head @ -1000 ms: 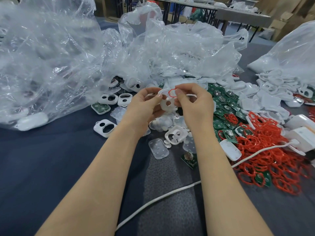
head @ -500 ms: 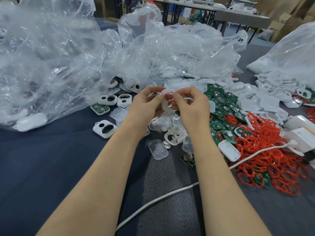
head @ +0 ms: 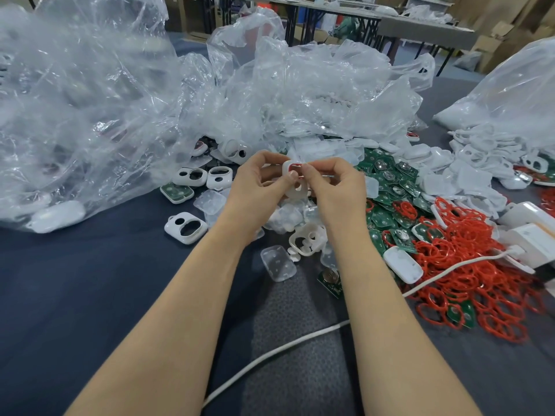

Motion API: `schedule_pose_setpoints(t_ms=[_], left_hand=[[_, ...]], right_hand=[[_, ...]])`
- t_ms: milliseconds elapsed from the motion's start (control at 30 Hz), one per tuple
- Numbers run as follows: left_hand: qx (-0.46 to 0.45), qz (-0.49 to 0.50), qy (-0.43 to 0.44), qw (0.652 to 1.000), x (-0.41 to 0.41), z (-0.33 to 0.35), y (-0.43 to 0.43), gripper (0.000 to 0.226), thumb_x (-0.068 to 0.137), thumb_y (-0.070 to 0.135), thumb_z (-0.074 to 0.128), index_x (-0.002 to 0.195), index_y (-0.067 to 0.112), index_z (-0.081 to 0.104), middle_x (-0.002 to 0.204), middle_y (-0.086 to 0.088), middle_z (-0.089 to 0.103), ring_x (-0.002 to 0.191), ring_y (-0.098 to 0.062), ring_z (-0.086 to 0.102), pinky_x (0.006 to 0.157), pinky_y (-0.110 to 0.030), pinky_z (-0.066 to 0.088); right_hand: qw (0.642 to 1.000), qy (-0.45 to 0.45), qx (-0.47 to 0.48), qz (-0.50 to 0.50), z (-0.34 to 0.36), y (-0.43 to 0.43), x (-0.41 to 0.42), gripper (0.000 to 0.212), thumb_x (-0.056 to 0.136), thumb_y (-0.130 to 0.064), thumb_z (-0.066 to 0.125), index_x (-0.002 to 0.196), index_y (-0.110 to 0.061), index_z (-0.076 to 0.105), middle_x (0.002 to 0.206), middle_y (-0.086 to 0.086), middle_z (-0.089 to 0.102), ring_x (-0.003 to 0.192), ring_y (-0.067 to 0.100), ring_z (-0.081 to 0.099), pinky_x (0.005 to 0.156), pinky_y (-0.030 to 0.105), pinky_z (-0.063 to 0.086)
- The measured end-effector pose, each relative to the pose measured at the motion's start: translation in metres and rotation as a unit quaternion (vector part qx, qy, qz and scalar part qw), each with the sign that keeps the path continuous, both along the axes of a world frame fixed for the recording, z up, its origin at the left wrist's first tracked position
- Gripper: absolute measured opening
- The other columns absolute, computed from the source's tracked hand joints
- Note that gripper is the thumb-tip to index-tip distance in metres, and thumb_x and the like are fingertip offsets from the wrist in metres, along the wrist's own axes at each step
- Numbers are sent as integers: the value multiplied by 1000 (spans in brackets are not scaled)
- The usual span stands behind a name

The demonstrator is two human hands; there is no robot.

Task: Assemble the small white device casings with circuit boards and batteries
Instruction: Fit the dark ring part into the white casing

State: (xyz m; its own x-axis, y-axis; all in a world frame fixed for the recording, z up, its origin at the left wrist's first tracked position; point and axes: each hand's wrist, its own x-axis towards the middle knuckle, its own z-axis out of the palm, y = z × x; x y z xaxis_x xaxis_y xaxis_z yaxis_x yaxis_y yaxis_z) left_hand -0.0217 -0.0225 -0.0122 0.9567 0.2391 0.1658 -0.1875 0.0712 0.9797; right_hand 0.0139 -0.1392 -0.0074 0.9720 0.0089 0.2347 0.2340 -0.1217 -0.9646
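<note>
Pinching one white casing between them, left hand and right hand hold it raised, red ring at its top; green circuit boards lie at its three o'clock.

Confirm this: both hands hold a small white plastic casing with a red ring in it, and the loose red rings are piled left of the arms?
Wrong side: the head view shows the loose red rings piled right of the arms. Left hand and right hand do hold the small white plastic casing.
</note>
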Motion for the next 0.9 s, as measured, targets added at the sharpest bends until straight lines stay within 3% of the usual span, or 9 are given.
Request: schedule_pose_setpoints(t_ms=[100,167,300,367,600,667,733,800,900], left_hand=[[-35,-17,-2,999,1,0,2,13,90,2,62,97,13,60,82,3,74,77,-14,69,82,-34,56],[-48,-35,-6,998,1,0,4,14,90,1,61,96,14,61,82,3,74,78,-13,70,81,-32,57],[-50,-43,-6,998,2,-2,5,15,91,1,60,96,15,62,85,1,74,83,-16,69,86,-37,55],[-52,-38,-5,998,2,-2,4,15,92,0,58,96,15,62,84,3,73,82,-15,68,83,-33,56],[-155,-64,-2,986,1,1,4,13,97,6,50,96,9,63,87,-5,69,77,-11,68,72,-22,57],[-186,-56,13,981,1,2,4,14,96,5,50,93,9,63,81,-3,69,73,-9,68,67,-19,56],[-191,-31,24,981,2,1,4,13,96,5,52,92,10,64,80,-2,69,72,-9,66,67,-19,55],[-99,24,16,995,3,-2,3,11,95,7,55,94,12,65,83,-1,68,74,-9,64,70,-21,54],[37,66,-22,997,4,-5,-1,8,94,10,59,96,15,66,88,0,68,74,-7,63,71,-22,53]], right_hand=[[982,139,95,82,1,-8,3,10,86,-23,69,93,-19,64,68,-8,62,54,5,51,53,25,43],[959,198,148,141,3,-12,4,11,88,-23,65,92,-13,68,65,-3,63,54,7,46,51,21,43],[958,174,176,143,4,-10,4,16,90,-15,61,76,-10,67,62,4,53,47,4,42,48,16,38],[956,176,190,137,4,-8,4,17,89,-14,62,73,-11,65,60,3,53,46,5,42,49,17,38],[899,260,307,174,5,-9,3,9,87,-10,62,79,-10,62,60,-1,62,43,2,47,44,14,43],[938,209,234,151,4,-8,4,3,87,-11,65,85,-11,64,65,-1,64,48,4,52,51,17,48],[990,100,66,80,2,-6,3,7,86,-15,69,86,-16,63,75,1,66,61,11,61,60,25,53],[996,-7,-84,15,1,-1,1,10,86,-18,70,82,-16,61,76,0,64,69,14,62,65,22,51],[981,-81,-172,-28,-2,3,-2,11,89,-18,65,80,-18,58,69,-10,56,64,2,52,60,10,40]])
